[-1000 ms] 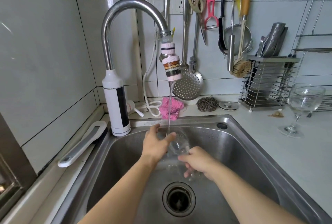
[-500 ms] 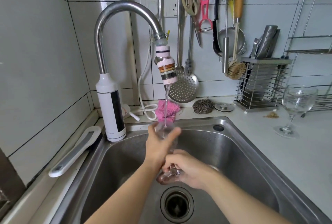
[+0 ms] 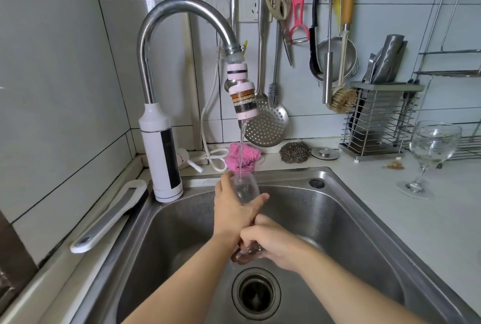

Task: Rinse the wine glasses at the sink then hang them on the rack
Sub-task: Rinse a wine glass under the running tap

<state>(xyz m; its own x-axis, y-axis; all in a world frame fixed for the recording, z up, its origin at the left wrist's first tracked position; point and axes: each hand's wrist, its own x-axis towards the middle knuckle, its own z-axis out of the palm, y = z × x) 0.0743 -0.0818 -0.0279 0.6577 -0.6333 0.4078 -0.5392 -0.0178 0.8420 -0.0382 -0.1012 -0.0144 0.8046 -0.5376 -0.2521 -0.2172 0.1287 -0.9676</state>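
Over the steel sink (image 3: 359,222) I hold a clear wine glass (image 3: 244,188) upright under the running tap (image 3: 242,105). Water falls into its bowl. My left hand (image 3: 231,209) wraps around the bowl from the left, thumb across the front. My right hand (image 3: 270,243) grips the stem just above the foot, which shows below my fingers. A second wine glass (image 3: 429,149) stands upright on the counter at the right. A metal rack (image 3: 453,50) shows at the right edge.
Utensils hang on the tiled wall behind the tap. A wire knife holder (image 3: 377,120), a steel scourer (image 3: 295,152), a sink plug (image 3: 325,153) and a pink cloth (image 3: 242,156) sit behind the sink. A white-handled tool (image 3: 109,217) lies left of the sink. The drain (image 3: 256,292) is below my hands.
The glass went from tilted low in the sink to upright with its mouth under the stream. My left hand rose with the bowl and my right hand took the stem.
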